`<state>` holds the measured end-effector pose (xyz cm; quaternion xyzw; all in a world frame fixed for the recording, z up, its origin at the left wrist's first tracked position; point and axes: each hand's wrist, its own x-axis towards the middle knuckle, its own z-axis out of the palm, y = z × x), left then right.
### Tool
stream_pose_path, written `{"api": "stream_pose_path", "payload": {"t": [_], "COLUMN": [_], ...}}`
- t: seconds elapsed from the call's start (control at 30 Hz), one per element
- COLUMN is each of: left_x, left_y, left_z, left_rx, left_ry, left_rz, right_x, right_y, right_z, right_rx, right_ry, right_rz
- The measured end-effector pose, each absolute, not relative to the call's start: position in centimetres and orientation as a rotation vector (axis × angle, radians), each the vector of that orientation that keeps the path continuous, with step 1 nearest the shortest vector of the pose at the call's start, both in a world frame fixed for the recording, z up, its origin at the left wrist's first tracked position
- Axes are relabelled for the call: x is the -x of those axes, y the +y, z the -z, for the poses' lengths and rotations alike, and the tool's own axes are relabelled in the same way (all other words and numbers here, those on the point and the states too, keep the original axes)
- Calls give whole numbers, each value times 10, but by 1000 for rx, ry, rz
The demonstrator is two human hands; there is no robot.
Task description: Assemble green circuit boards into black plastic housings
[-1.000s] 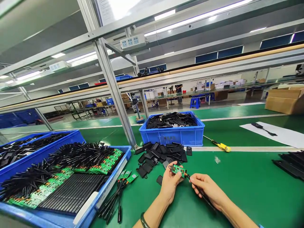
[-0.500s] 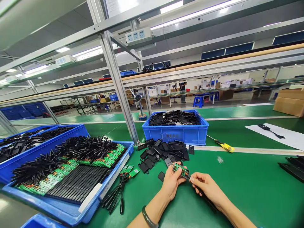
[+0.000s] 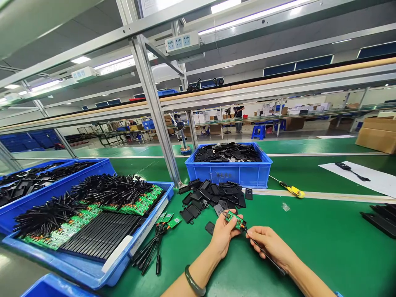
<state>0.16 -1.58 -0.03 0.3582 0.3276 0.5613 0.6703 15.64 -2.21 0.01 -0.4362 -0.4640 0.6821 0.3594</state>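
My left hand is closed around a green circuit board, its thumb lying across the board's face. Dark edges show under the board; whether it sits inside a black case half I cannot tell. A black cable leaves the board's right end. My right hand pinches that cable close to the board, and the cable's plug end hangs under the palm. Just beyond my hands lies a heap of black plastic case parts. Several more boards with cables rest on the green bench to the left.
A blue bin full of black case parts stands behind the heap. At left, a blue tray holds rows of cabled boards. A yellow screwdriver, small screws and a finished-looking cabled device on white paper lie right.
My right hand has turned slightly, so more of the cable and its plug end shows. The board stays in my left hand, almost unmoved. The view has shifted a little.
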Motion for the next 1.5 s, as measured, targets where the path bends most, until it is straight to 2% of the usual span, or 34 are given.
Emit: {"api": "stream_pose_path", "payload": {"t": [1.27,1.4,1.5], "left_x": [-3,-6,-8], "left_y": [-11,-12,-13], "left_z": [1,3,6], "left_rx": [-848,-891,-1059], "left_ry": [904,950,1053], "left_rz": [-1283,-1304,-1316], "right_x": [-152,-153,-154], "right_y": [-23,-23,-22], "right_z": [1,2,6], "right_rx": [1219,1287,1355], "right_ry": [-1424,-1584,-1737], "right_rz": [-1669,-1551,-1264]}}
